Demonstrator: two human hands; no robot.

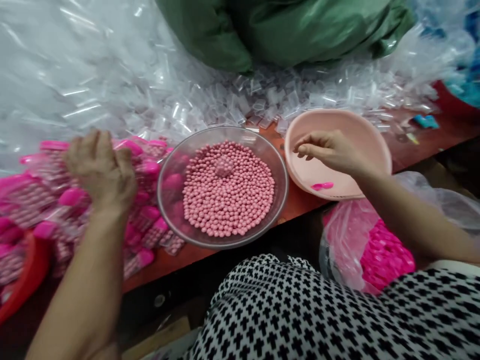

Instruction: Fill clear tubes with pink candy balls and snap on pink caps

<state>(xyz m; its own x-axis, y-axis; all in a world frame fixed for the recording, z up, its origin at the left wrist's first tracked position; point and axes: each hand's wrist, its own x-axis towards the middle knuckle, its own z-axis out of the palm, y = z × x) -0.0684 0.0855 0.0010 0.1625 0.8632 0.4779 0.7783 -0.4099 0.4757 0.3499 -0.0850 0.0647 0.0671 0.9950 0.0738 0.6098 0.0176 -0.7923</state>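
Observation:
My left hand (103, 170), slightly blurred, is over a pile of small clear containers with bright pink caps (146, 212), filled with pink beads. Its fingertips and anything under them are hidden. My right hand (324, 150) hovers over a peach basin (380, 155), its fingers loosely bent and apart from the thumb, with nothing visible in them. Low in that basin lies one bright pink cap (322, 186). Between my hands stands a clear bowl (167, 200) holding many pink beads (228, 195), with a small clump of them on top.
Empty clear containers (240, 102) are heaped along the back, below a green sack (300, 35). A red basin (32, 275) with filled containers stands at the left. Bright pink caps (386, 257) fill a plastic-lined bucket beside my lap. The red tabletop's front edge (176, 265) runs before me.

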